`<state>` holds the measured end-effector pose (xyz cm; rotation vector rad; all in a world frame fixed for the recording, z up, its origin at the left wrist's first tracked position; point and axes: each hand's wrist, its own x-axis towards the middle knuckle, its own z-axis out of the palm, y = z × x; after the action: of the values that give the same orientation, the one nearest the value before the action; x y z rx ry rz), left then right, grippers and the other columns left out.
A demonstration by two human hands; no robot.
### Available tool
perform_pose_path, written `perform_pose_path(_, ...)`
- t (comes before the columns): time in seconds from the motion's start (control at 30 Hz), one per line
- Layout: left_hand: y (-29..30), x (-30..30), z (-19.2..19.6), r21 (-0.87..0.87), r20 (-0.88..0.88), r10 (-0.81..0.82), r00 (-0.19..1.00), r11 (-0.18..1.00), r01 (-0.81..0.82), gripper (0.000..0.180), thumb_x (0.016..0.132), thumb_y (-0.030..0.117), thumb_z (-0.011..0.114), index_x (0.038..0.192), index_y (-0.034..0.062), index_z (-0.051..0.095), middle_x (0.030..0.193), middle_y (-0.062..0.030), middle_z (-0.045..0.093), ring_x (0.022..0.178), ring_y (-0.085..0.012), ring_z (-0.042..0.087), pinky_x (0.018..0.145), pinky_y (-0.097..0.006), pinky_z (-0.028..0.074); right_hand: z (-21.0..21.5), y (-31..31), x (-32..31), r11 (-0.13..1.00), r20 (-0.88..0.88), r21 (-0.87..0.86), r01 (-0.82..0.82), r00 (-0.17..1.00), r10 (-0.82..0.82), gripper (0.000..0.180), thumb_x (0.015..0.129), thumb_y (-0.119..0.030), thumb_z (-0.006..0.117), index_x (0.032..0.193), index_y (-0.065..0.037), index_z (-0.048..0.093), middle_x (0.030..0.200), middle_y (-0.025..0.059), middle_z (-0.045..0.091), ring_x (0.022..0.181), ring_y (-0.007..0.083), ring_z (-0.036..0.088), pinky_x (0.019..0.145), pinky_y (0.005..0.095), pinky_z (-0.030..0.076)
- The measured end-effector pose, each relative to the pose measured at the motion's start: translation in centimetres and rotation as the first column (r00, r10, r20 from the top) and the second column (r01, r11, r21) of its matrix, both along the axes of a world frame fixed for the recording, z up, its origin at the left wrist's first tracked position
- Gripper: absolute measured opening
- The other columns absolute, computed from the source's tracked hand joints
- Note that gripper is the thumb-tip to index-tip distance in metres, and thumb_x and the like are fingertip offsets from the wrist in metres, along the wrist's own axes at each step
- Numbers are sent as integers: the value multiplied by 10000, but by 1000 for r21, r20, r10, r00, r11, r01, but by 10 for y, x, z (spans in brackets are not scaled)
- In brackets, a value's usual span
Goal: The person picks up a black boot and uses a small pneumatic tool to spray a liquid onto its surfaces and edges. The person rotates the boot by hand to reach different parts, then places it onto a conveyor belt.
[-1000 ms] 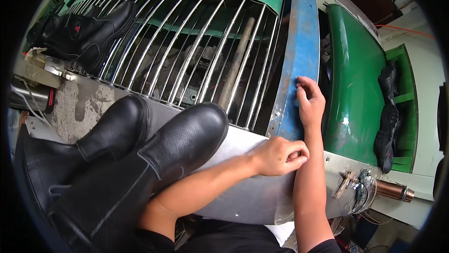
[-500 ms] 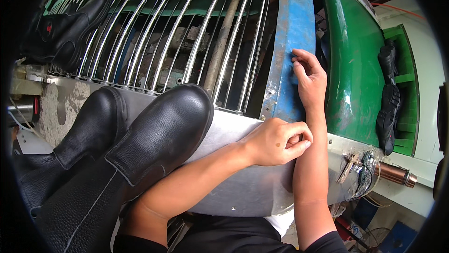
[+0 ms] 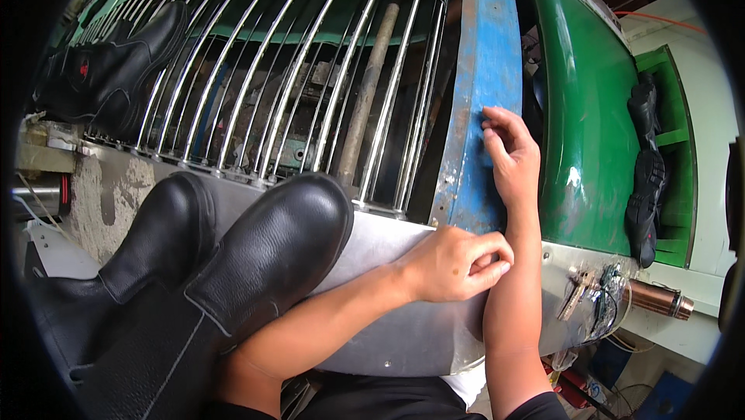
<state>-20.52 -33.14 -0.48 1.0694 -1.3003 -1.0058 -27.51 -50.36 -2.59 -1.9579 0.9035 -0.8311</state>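
My right hand point(image 3: 508, 152) rests with bent fingers on a worn blue metal beam point(image 3: 481, 55), holding nothing. My left arm crosses over from the lower left. My left hand point(image 3: 454, 265) is curled, fingertips pressed against my right forearm just below the wrist, and nothing shows in it. Two tall black leather boots point(image 3: 268, 249) point(image 3: 155, 234) lie side by side at the lower left, toes resting on a grey sheet-metal ledge point(image 3: 403, 335) of the machine.
A rack of curved shiny steel rods point(image 3: 310, 71) runs left of the beam, with another black boot point(image 3: 116, 71) on it at the far left. A green curved cover point(image 3: 590, 110) lies right, black shoe soles point(image 3: 644, 179) on a green shelf, a copper cylinder point(image 3: 652, 300) below.
The view has shifted slightly, so the boots sit lower and larger. My left hand stays curled at my right forearm, and my right hand stays on the blue beam.
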Motion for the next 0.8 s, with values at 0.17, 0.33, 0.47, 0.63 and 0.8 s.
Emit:
perform_pose_path(0.17,1,3,4,15,-45,-35,998,999,35,113,851,117,670,961,104,649,568,-34,576,464,-136,557,446,-290,415,3,0,-1,998,25,53,-15,1000,14,255,856,6,608,1103,-19,665,1132,103,636,935,154,649,843,276,512)
perform_pose_path(0.33,1,2,2,3,-75,-19,997,1000,20,131,824,62,687,945,97,652,562,-13,569,460,-131,564,441,-285,419,6,1,-1,994,48,107,-18,999,13,245,859,13,612,1095,-17,669,1121,101,636,912,152,646,829,274,513)
perform_pose_path(0.47,1,2,3,-23,-46,-4,999,1000,3,147,800,29,699,926,95,658,574,2,573,466,-133,567,439,-286,425,7,0,-2,996,47,88,-13,999,9,246,855,17,616,1092,-17,671,1098,105,643,909,154,643,830,276,512)
perform_pose_path(0.63,-1,4,1,-38,-13,1,1000,999,-2,153,787,24,705,912,101,661,594,3,585,473,-141,570,444,-288,437,8,-1,0,996,63,87,-30,998,25,260,841,33,615,1091,-12,671,1094,108,645,918,155,635,834,279,511)
perform_pose_path(0.8,-4,8,9,-35,-26,6,1000,999,-7,190,760,24,726,918,108,661,617,-3,600,492,-160,586,465,-296,466,9,-1,0,994,80,104,-37,996,29,265,835,44,610,1090,-1,667,1084,114,645,912,157,630,831,277,510)
